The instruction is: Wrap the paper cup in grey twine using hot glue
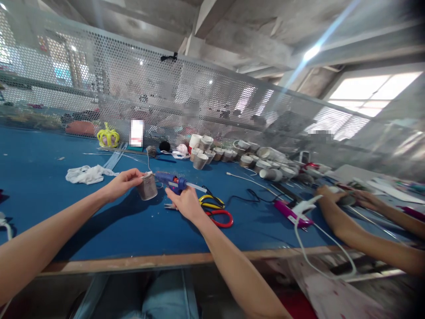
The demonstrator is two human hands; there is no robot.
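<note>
My left hand [128,180] grips a small grey cup [148,188] by its rim, just above the blue tabletop. In my right hand [187,201] is a blue glue gun [171,180], with a whitish glue stick [196,187] poking out of its back. The gun's nozzle points left and meets the cup's rim; whether it touches cannot be made out. A thin grey cord [148,161] runs from the rim up to a ball of grey yarn [152,151]. Scissors with red handles [223,219] and pliers with yellow handles [214,202] lie beside my right hand.
Many grey and white cups [200,160] stand clustered along the mesh partition [199,97]. A crumpled white cloth [88,174] and a yellow crown-shaped piece [108,136] are at left. A magenta glue gun [292,215] lies right, near a co-worker's hands [327,197]. The table edge [133,262] is close.
</note>
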